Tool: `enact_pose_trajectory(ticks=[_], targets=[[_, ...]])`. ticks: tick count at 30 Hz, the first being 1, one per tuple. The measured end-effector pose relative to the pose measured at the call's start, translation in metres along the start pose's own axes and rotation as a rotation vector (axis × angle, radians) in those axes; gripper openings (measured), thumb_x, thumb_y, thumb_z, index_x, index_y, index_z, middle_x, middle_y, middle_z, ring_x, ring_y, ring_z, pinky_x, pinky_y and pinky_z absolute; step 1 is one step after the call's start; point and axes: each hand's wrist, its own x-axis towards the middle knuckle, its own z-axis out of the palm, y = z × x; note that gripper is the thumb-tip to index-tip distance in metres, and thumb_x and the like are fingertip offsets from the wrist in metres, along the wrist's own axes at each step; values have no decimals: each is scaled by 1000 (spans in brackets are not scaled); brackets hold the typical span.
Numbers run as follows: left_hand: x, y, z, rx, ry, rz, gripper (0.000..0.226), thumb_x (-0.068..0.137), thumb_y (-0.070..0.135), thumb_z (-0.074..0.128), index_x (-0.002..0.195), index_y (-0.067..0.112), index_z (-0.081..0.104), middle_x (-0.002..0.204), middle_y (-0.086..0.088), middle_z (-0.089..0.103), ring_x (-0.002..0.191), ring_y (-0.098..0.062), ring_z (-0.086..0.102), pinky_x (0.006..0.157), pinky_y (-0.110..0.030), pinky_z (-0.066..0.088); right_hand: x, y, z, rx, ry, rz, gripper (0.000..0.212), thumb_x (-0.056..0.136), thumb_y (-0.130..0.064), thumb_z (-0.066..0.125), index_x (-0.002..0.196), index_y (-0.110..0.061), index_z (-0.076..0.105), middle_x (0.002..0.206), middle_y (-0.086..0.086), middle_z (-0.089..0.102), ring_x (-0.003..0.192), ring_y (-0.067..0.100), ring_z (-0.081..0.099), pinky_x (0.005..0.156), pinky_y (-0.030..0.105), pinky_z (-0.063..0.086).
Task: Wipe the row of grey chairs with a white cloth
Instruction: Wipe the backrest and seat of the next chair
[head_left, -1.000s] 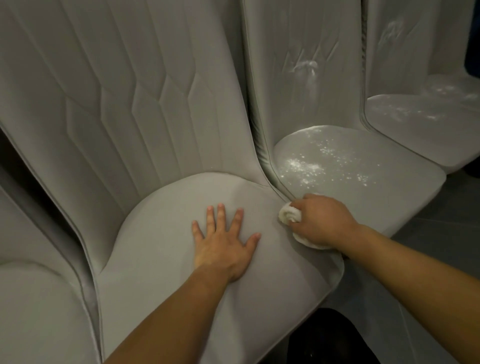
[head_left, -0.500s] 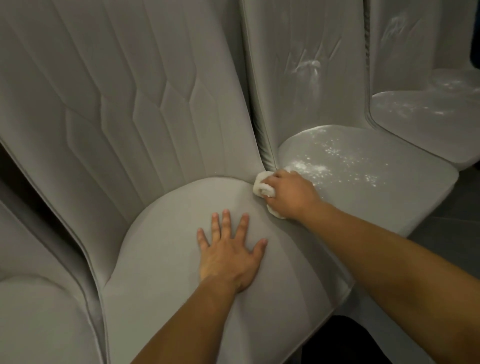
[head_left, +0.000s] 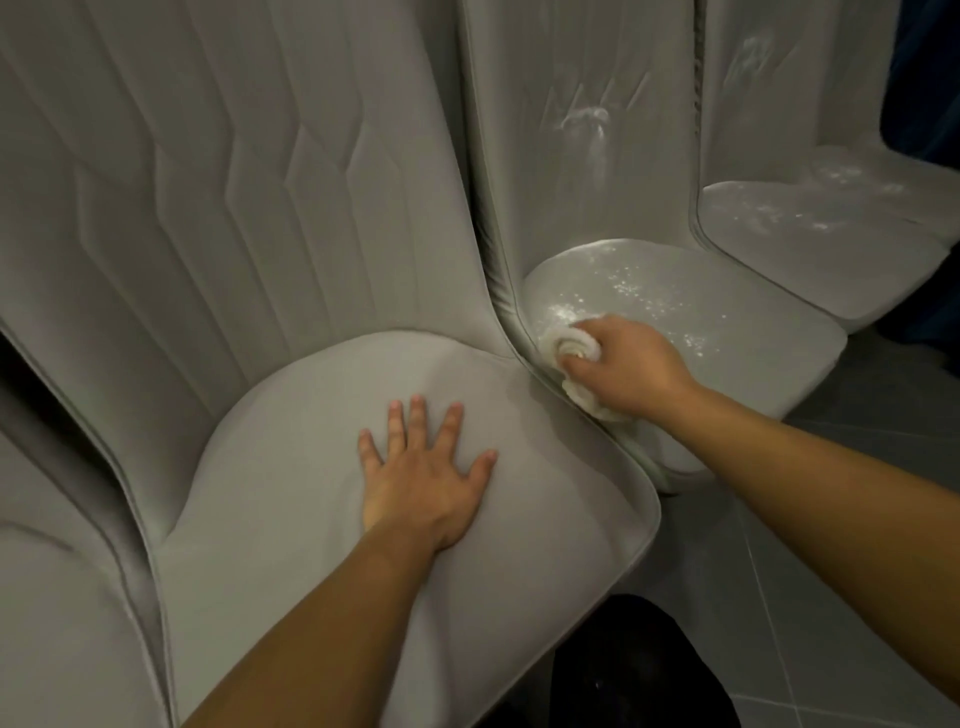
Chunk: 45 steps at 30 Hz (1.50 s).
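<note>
Biggest thing in front of me is the near grey chair (head_left: 311, 561). Its quilted back rises at upper left and its broad rounded seat fills the middle of my view. Pressed against its right edge is the second grey chair (head_left: 753, 358), with a pale smear on its backrest and its seat dusted with white specks (head_left: 623, 288). Beyond that at far right is the third grey chair (head_left: 810, 244), speckled on the seat too and marked on the back. On my far left, the edge of another grey chair (head_left: 52, 597) pokes into view.

Grey floor tiles (head_left: 841, 597) show at lower right, and a dark shape (head_left: 639, 670) sits at the bottom edge under the near seat's front. I can't tell what it is.

Both my bare forearms reach in from below. My left grip (head_left: 421, 478) is released, lying flat on the near chair's seat, palm down, fingers straight and spread. My right grip (head_left: 623, 369) is over on the second chair, fingers curled tight round the white cloth (head_left: 571, 349).

The cloth is bunched into a roll. One end pokes out of my fist toward the backrest and a fold shows beneath my palm. It is pressed on the left rear part of the second seat, right against the seam where the two chairs meet, among the specks.
</note>
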Motion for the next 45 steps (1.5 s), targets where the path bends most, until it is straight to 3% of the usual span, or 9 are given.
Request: enact_pose_trajectory(ticks=[4, 8, 11, 17, 25, 30, 34, 40, 45], targets=[[2, -1, 1, -12, 11, -2, 79, 90, 79, 4, 159, 42, -7, 170, -1, -13, 155, -25, -18, 122, -59, -7, 22, -1, 23, -21, -54, -97, 42, 89, -54, 51, 129, -42, 57, 126, -3, 62, 114, 26, 55, 94, 40, 46], [2, -3, 3, -16, 18, -3, 78, 91, 79, 4, 159, 43, -7, 170, 1, -15, 155, -24, -20, 122, -58, -7, 25, -10, 51, -176, -115, -130, 45, 95, -54, 47, 137, -41, 50, 142, -7, 50, 123, 29, 44, 94, 43, 43], [3, -3, 5, -20, 17, -2, 76, 92, 77, 5, 159, 43, -7, 170, 1, -15, 154, -24, -20, 122, -58, -8, 21, -15, 58, -236, -63, -111, 55, 89, -63, 50, 139, -39, 48, 145, -7, 47, 126, 30, 41, 93, 45, 45], [4, -2, 4, -22, -6, -9, 76, 92, 77, 5, 158, 44, -11, 169, 1, -18, 153, -24, -25, 122, -58, -10, 32, -16, 54, -242, -208, -68, 67, 84, -70, 56, 143, -44, 40, 150, -5, 39, 133, 36, 36, 102, 49, 42], [4, 1, -1, 7, -61, -28, 76, 91, 77, -1, 156, 43, -21, 166, -1, -28, 150, -27, -32, 121, -59, -11, 36, -20, 40, -221, -325, -60, 51, 91, -47, 55, 140, -36, 47, 143, 3, 41, 123, 37, 40, 93, 46, 44], [3, 2, 1, 26, -11, -42, 78, 93, 77, 8, 161, 41, 0, 170, -5, -6, 156, -30, -11, 121, -61, -2, 26, -28, 23, -261, -456, -52, 45, 92, -39, 55, 137, -28, 52, 140, 7, 41, 125, 39, 41, 101, 43, 38], [4, 6, -15, 55, -178, -63, 77, 91, 76, 1, 156, 41, -22, 166, -3, -28, 152, -29, -28, 120, -59, -13, 22, -38, -6, -330, -594, -77, 40, 95, -33, 52, 135, -26, 55, 134, 8, 45, 120, 31, 45, 103, 39, 34], [14, -3, -66, 134, -557, -83, 84, 90, 82, 17, 157, 43, -18, 166, 2, -28, 154, -26, -23, 121, -62, -2, 27, -46, -58, -324, -874, 49, 14, 85, -26, 59, 92, -19, 70, 90, -2, 66, 73, 12, 61, 58, 24, 44], [-27, -5, -130, 109, -545, -167, 75, 100, 67, 19, 163, 27, 9, 171, -6, -1, 157, -27, -7, 125, -55, 4, 9, -54, -113, -474, -923, -56, 15, 81, -16, 67, 92, -21, 59, 102, 2, 63, 95, 22, 62, 82, 31, 55]])
